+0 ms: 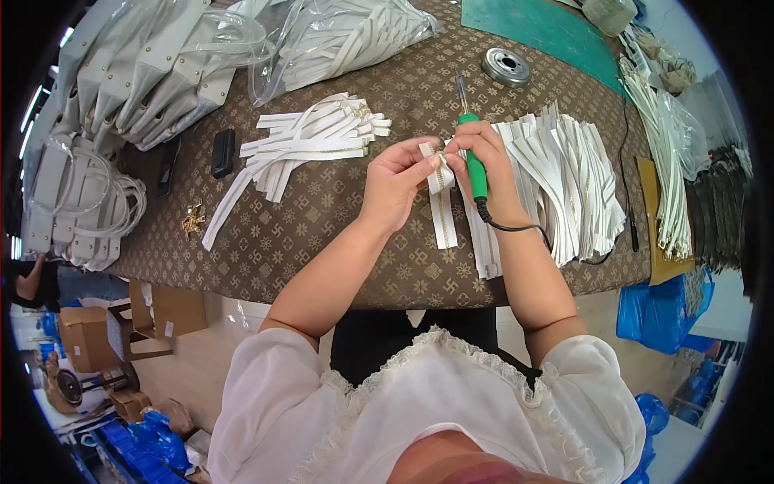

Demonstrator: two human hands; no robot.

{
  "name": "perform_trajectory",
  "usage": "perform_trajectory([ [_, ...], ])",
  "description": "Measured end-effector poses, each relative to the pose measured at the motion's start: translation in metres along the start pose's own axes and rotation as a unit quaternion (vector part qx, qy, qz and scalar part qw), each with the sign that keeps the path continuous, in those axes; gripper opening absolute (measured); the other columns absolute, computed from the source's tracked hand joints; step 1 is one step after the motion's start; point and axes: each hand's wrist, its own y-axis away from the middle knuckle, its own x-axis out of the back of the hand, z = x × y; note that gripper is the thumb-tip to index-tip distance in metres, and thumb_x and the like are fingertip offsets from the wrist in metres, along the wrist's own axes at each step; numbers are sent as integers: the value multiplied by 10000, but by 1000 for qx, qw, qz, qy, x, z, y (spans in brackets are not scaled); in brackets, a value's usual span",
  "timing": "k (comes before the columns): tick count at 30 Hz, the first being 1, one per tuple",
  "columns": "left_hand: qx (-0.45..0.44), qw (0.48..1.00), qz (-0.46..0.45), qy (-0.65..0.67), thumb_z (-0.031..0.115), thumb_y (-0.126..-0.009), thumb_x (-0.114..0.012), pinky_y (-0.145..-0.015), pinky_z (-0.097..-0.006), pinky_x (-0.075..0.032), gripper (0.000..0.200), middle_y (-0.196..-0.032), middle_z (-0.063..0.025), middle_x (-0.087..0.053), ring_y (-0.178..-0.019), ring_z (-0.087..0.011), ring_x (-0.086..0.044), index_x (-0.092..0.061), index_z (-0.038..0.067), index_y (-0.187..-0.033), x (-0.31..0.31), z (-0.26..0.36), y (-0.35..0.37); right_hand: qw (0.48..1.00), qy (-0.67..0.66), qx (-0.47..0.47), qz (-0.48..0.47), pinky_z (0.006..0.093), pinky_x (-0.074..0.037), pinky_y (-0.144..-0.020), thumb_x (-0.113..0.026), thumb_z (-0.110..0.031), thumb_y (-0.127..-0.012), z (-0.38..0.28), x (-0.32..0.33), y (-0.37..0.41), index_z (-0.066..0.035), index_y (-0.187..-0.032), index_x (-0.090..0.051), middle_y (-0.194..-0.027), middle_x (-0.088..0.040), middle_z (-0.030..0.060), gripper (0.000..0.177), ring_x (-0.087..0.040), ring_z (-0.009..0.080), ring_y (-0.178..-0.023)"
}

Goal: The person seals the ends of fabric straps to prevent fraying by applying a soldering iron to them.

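My left hand [395, 184] is closed, pinching the looped upper end of a white zipper [443, 222] with metal teeth. The zipper's tail hangs down toward the table. My right hand [496, 165] holds a green-handled soldering iron [476, 173], its metal tip pointing away from me and its black cord running down past the wrist. The right fingertips meet the zipper end beside the left fingers; what exactly they pinch there is hidden. To the right lies a thick fan of white zippers [564, 189]. On the left is a looser pile of white zippers [314, 137].
A small heap of gold metal pieces [193, 219] and a black case [223, 153] lie at left. Pale bags [153, 73] are stacked behind them. A clear bag of zippers [347, 40], a round metal tin [506, 67] and a green mat [548, 36] are farther back.
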Motion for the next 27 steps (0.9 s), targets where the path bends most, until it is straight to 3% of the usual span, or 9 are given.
perform_trajectory([
  [7, 48, 998, -12, 40, 33, -821, -593, -712, -276, -491, 145, -895, -63, -616, -806, -130, -589, -601, -2, -961, 5, 4, -2, 999, -30, -16, -11, 321, -433, -754, -672, 47, -677, -1, -2, 2, -51, -824, -599, -871, -529, 69, 191, -528, 245, -817],
  [10, 82, 995, -6, 64, 34, -819, -593, -705, -282, -495, 150, -897, -65, -617, -814, -133, -593, -602, -3, -964, 6, 6, -4, 996, 77, 44, -13, 318, -436, -755, -676, 55, -655, -7, 3, -1, -58, -859, -619, -886, -538, 70, 241, -537, 245, -830],
  [16, 121, 990, -15, 75, 29, -813, -599, -702, -295, -500, 157, -895, -72, -621, -818, -136, -598, -603, -6, -965, 3, 7, -3, 995, 92, 41, 8, 314, -445, -746, -677, 65, -636, -3, 1, 2, -65, -853, -631, -896, -544, 68, 257, -547, 239, -843],
  [27, -38, 993, -49, -97, 62, -799, -658, -615, -199, -428, 108, -820, -11, -613, -706, -56, -536, -637, 21, -897, 5, 12, -3, 997, -42, -47, 41, 307, -444, -743, -678, 62, -662, -10, -5, 5, -64, -819, -632, -857, -528, 53, 207, -539, 212, -821],
])
